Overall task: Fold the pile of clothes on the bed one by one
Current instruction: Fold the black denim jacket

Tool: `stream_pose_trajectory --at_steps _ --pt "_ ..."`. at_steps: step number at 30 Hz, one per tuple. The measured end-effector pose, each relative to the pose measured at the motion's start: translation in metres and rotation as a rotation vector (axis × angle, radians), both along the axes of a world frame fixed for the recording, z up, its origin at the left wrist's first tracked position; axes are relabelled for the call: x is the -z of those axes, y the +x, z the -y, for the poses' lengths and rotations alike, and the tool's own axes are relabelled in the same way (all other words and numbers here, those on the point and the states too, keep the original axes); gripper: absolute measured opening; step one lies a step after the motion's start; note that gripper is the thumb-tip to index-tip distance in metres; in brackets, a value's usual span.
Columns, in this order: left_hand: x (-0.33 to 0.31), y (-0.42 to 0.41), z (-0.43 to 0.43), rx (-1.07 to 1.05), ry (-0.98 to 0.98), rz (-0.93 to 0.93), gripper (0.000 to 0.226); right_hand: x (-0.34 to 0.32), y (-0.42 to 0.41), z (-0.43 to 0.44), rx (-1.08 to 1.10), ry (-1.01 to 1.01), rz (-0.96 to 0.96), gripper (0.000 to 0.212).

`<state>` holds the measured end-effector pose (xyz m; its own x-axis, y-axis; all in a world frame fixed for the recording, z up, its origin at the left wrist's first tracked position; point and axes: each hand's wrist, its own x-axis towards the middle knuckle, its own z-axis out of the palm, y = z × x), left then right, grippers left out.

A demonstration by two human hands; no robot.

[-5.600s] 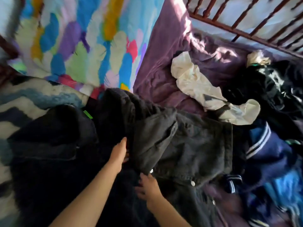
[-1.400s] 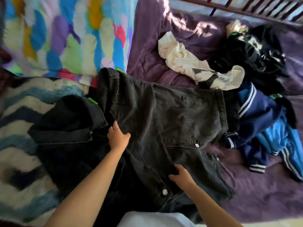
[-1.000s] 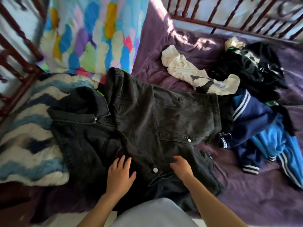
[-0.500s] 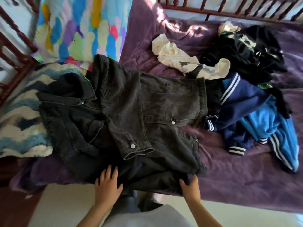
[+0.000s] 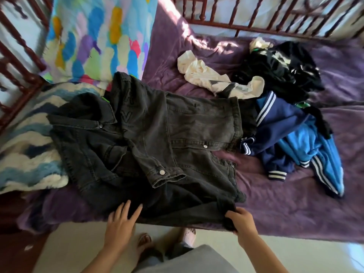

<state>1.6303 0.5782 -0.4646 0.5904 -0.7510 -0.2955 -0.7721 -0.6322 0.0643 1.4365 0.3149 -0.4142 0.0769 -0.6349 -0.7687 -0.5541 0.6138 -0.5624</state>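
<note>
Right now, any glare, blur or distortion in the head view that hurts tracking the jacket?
Head view: sun washes out the purple bedspread by the bed rail; wide-angle splays the rail bars, corners smear; black denim jacket sharp, its dark hem by the right hand loses detail.

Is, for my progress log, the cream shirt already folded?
No, the cream shirt lies crumpled and unfolded on the purple blanket behind the black denim jacket.
</note>
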Motion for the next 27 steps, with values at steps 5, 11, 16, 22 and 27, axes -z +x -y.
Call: stream_pose_trajectory --at_steps 5,11,16,22,27 --pt "-0.019 0.035 -0.012 0.079 -0.059 -0.066 0.040 -0.075 0.011 -0.020 0.054 -0.173 0.190 0.012" --pt "-0.039 0.055 -0.044 0.032 -0.129 -0.449 0.036 -0.154 0.064 -0.057 0.209 -0.334 0.465 0.025" --pt "-0.092 0.079 -0.089 -0.103 -0.136 -0.657 0.029 -0.215 0.099 -0.086 0.103 -0.469 0.680 0.047" --pt "-0.152 0.093 -0.111 -0.160 -0.250 -0.853 0.039 -0.274 0.140 -0.101 0.019 -0.553 0.864 0.043" --pt "-0.177 0.096 -0.105 -0.155 -0.321 -0.825 0.045 -0.318 0.167 -0.100 -0.003 -0.630 0.985 0.044"
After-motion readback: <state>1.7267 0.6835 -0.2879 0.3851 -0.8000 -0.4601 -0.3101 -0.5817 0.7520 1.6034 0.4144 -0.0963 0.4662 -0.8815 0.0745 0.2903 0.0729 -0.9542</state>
